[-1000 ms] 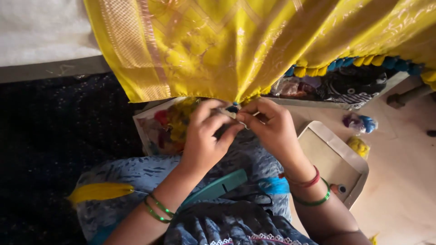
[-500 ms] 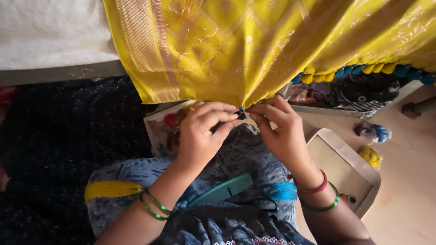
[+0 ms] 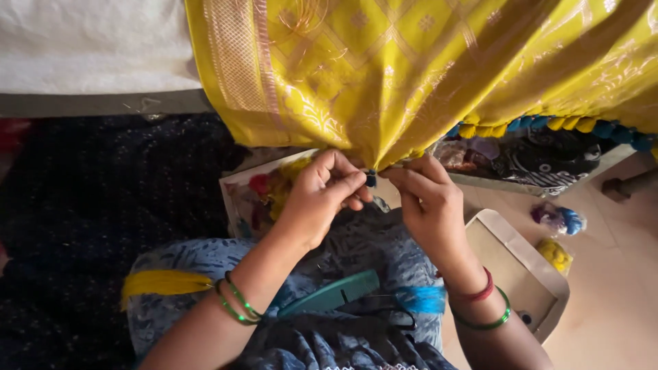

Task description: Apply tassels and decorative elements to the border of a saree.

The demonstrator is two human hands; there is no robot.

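There is a single view, from a camera on the person's head. It looks steeply down and slightly forward, close over the lap and both hands, which meet near the frame's middle. The yellow cloth fills the upper part, the floor shows at lower right. No second view overlaps.

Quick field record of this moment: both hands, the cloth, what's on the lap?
left hand: pinching a small dark blue tassel at the cloth's edge
right hand: fingertips pinching the same spot
cloth: yellow brocade fabric, hanging, gathered to a point
lap: teal tool, blue thread bundle, yellow thread bundle
right side: open cardboard box
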